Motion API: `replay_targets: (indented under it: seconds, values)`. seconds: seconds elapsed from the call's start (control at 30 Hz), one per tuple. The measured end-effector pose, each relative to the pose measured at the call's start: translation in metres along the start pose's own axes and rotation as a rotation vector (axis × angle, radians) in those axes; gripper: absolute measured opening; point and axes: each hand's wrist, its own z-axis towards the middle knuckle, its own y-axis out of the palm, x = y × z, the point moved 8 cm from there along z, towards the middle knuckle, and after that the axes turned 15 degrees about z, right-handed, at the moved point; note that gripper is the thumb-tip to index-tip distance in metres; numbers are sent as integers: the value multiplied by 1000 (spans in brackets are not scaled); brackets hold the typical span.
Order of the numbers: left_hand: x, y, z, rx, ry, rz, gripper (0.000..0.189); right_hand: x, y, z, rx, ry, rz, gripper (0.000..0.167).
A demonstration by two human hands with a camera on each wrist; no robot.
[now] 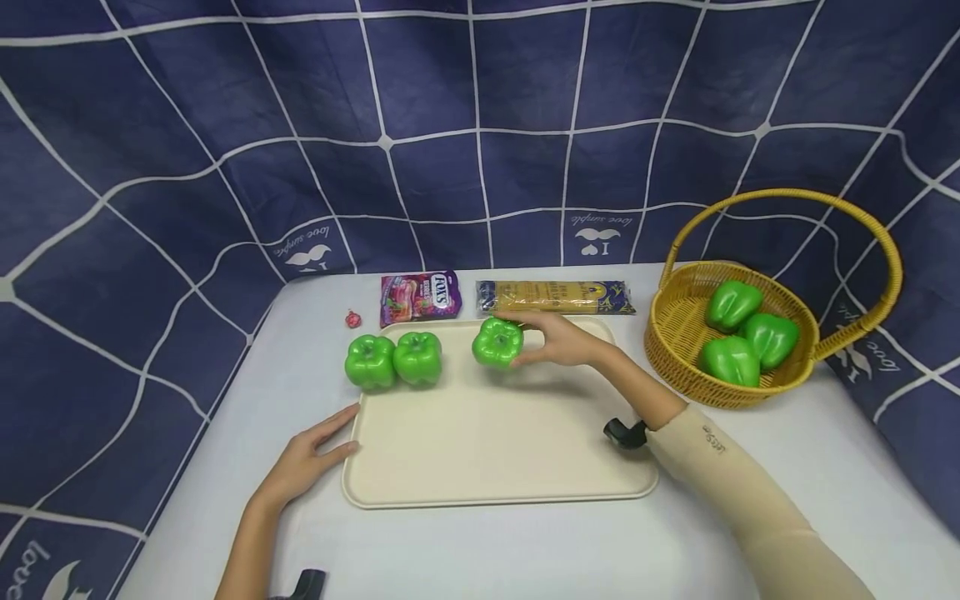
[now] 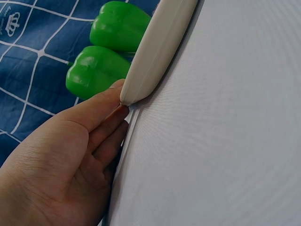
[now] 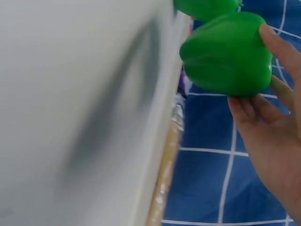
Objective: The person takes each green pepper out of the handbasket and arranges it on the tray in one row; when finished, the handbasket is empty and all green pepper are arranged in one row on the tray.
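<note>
My right hand (image 1: 564, 340) grips a green bell pepper (image 1: 497, 342) between thumb and fingers, over the back part of a cream tray (image 1: 498, 450). In the right wrist view, a shadow falls on the tray beneath the held pepper (image 3: 228, 56). Two more green bell peppers, one at the corner (image 1: 370, 362) and one beside it (image 1: 417, 358), sit side by side at the tray's back left. My left hand (image 1: 300, 462) rests at the tray's left side, its fingers fairly straight. Its fingertips are right at the rim in the left wrist view.
A wicker basket (image 1: 660, 354) with a tall handle stands at right, holding three green peppers (image 1: 731, 360). Behind the tray lie a purple FOX'S candy bag (image 1: 420, 297) and a long yellow-and-blue packet (image 1: 555, 297). A small red item (image 1: 352, 318) lies at back left.
</note>
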Motion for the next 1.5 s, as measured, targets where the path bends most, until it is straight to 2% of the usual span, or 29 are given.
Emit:
replay_targets:
  seconds: [0.23, 0.47, 0.7, 0.8, 1.1, 1.3, 1.5]
  values:
    - [1, 0, 1, -6, 4, -16, 59, 25, 18, 6, -67, 76, 213, 74]
    - [1, 0, 1, -2, 6, -22, 59, 31, 23, 9, -73, 107, 298, 70]
    - [0, 1, 1, -2, 1, -9, 59, 8, 26, 9, -42, 98, 390, 63]
    - [0, 1, 2, -3, 0, -9, 57, 5, 28, 9, -38, 100, 392, 60]
    - [0, 0, 1, -2, 0, -6, 58, 4, 34, 11, -44, 93, 384, 71]
    - [0, 0, 1, 4, 11, -12, 58, 2, 38, 17, -48, 77, 388, 71]
    - [1, 0, 1, -2, 3, -4, 59, 26, 45, 25, -30, 92, 401, 73]
